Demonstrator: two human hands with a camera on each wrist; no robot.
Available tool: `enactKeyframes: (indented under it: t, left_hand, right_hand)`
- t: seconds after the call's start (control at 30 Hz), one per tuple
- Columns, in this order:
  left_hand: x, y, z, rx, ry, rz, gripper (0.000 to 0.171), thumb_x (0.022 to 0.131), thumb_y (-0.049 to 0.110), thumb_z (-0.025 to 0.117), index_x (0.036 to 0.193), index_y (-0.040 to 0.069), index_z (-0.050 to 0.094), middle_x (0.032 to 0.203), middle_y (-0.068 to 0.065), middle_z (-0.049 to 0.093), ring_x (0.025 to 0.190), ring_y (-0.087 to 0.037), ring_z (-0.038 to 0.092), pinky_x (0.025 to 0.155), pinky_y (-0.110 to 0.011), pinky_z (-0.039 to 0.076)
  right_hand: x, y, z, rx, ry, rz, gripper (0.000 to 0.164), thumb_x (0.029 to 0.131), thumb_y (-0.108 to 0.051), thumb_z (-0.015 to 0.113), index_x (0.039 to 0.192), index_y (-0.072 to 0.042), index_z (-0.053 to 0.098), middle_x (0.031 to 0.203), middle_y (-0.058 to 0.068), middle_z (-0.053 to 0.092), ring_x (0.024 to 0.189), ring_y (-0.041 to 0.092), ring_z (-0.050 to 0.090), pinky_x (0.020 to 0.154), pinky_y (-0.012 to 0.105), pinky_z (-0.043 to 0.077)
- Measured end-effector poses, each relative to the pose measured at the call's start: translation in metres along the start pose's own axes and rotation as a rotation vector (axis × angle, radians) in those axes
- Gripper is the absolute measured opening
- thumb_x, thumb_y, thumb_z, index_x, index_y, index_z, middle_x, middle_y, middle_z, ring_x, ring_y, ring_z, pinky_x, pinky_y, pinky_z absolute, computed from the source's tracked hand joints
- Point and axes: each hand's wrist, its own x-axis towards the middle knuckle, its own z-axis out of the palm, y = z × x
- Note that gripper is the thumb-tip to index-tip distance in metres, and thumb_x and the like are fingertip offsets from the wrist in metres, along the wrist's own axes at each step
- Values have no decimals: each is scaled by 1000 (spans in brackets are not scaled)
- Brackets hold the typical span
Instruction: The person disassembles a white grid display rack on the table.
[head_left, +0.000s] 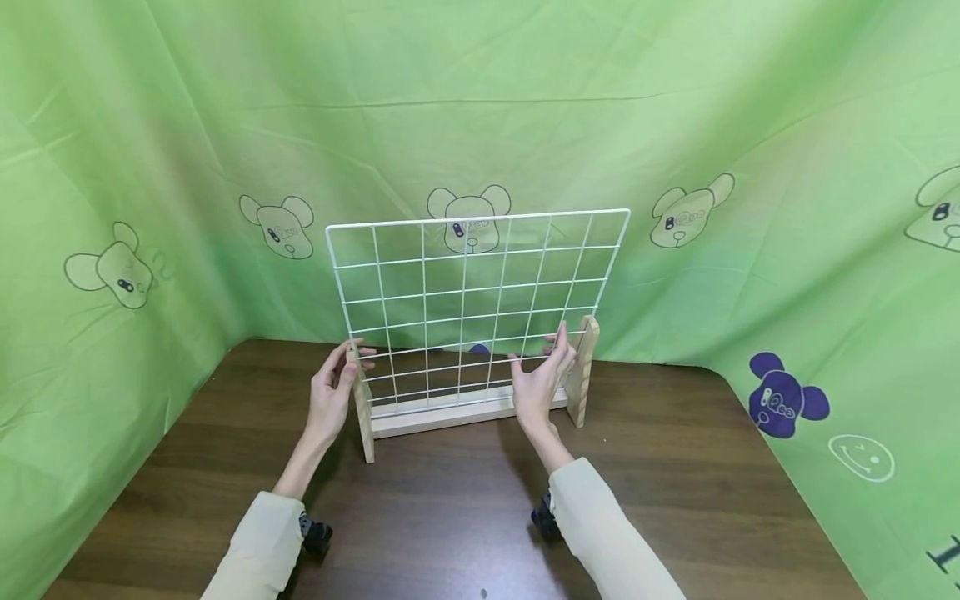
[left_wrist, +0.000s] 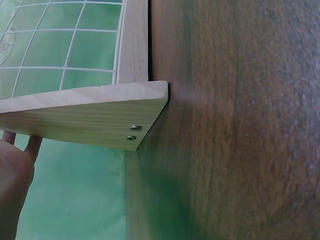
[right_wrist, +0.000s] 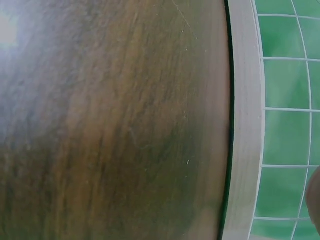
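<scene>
A white wire grid panel [head_left: 462,292] stands upright in a pale wooden stand, which has a side board at each end and a crossbar [head_left: 442,418] along the bottom. My left hand [head_left: 330,390] grips the left side board [head_left: 363,417], thumb in front and fingertips past its edge. In the left wrist view, two screw heads show low on that board [left_wrist: 85,122]. My right hand [head_left: 538,385] is at the grid's lower right, beside the right side board [head_left: 581,375]. Its thumb and fingers are spread and fairly straight, overlapping the wires.
The stand rests on a dark brown wooden table [head_left: 450,517], toward its far edge. Green cloth [head_left: 465,125] printed with bear heads hangs behind and at both sides, close to the table's edges.
</scene>
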Motion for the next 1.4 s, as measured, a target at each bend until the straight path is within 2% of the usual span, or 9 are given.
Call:
enactKeyframes:
  t: [0.13,0.27,0.37,0.5,0.77,0.93,1.07,1.23,1.4]
  left_hand:
    - [-1,-12,-2,-17,9,3,40,102,14,47,131,-13,46,113,-27,62,94,-12,65,91,-31,51]
    - [-1,-27,-5,-29,20,23,37,102,12,47,132,-10,49,112,-27,63,93,-17,66,90,-30,51]
    - [-1,-26,-6,-29,24,29,35,102,9,46,131,-11,49,111,-35,59,93,-20,66,89,-30,51]
    - [0,-25,-6,-37,28,31,34,101,7,46,130,-11,50,111,-38,57,93,-22,66,88,-29,52]
    - [-1,-26,-6,-27,37,32,34,101,8,47,130,-10,51,109,-28,62,94,-22,66,88,-29,51]
    - [-2,-25,-6,-39,41,39,33,101,5,46,129,-12,51,109,-25,64,95,-27,65,90,-31,51]
    - [-1,-26,-5,-36,48,31,31,100,-3,44,129,-13,49,109,-27,63,95,-24,65,91,-29,50]
    - [-1,-28,-5,-42,42,23,33,98,-12,39,130,-19,44,111,-35,58,97,-17,66,92,-27,49]
    - [-2,-28,-6,-48,38,11,33,99,-9,40,131,-16,45,112,-31,60,97,-15,66,93,-29,49]
  right_hand:
    - [0,0,-2,30,3,-6,97,69,14,77,149,-7,26,119,17,41,101,34,47,92,40,40]
    - [3,-3,-1,52,3,-9,96,69,18,75,148,-7,28,120,17,41,101,35,48,91,41,43]
    - [6,-5,-1,65,6,-5,96,67,20,74,147,-7,29,119,16,41,101,37,48,91,44,43]
    - [7,-6,0,67,2,6,94,67,20,74,146,-6,30,119,16,41,100,31,48,91,39,43]
    - [14,-14,-2,82,0,5,93,68,18,75,146,-6,31,118,14,42,97,29,49,89,35,44]
    - [19,-19,-2,87,-14,17,93,68,17,75,146,-6,30,120,13,42,98,29,50,90,35,44]
    - [23,-23,-2,93,-18,23,93,69,17,75,147,-7,29,120,13,42,98,29,49,90,35,44]
    - [26,-27,-3,96,-25,25,92,70,17,74,147,-7,29,121,12,41,100,28,49,91,37,45]
    - [28,-30,-4,100,-26,26,93,69,18,74,147,-7,28,121,12,41,100,28,48,91,44,45]
